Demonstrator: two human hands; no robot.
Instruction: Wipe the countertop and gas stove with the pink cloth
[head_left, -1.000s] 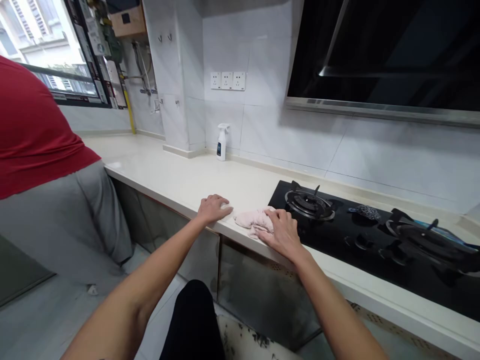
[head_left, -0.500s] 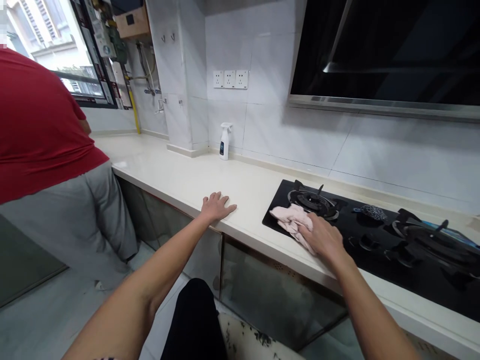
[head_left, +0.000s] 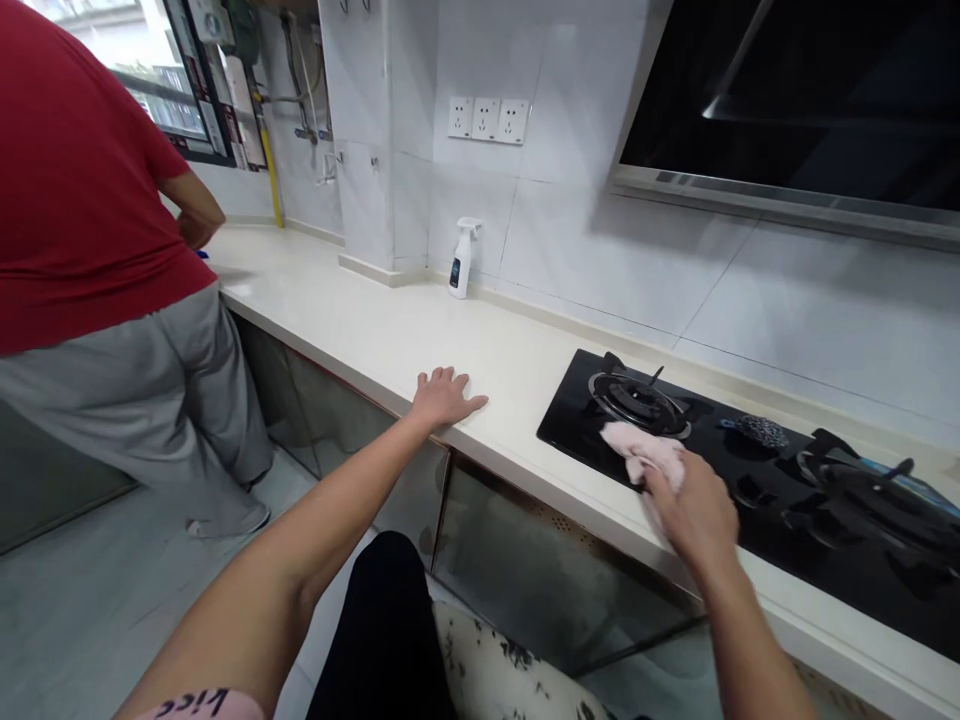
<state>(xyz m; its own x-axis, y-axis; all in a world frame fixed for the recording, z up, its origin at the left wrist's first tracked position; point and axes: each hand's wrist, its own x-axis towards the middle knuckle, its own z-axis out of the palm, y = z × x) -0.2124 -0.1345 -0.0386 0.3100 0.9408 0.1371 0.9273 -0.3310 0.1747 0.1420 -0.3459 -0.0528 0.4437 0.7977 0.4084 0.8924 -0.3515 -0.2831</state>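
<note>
My right hand [head_left: 694, 512] is shut on a crumpled pale pink cloth [head_left: 637, 448], pressing it onto the black glass gas cooktop [head_left: 577, 425]. The cloth lies just in front of the near burner [head_left: 637, 400] and does not cover it. My left hand [head_left: 446, 397] rests flat and open on the cream countertop [head_left: 360, 330], near its front edge, holding nothing.
A person in a red shirt [head_left: 75, 180] stands at the counter to the left. A white spray bottle [head_left: 463, 260] stands against the tiled wall. A dark dotted pad [head_left: 757, 431] and a second burner [head_left: 877, 500] sit on the cooktop, beneath a black range hood [head_left: 787, 100].
My right hand has carried the cloth rightward across the cooktop, past the near burner's front. My left hand stays flat on the counter. The person in red has shifted slightly in view.
</note>
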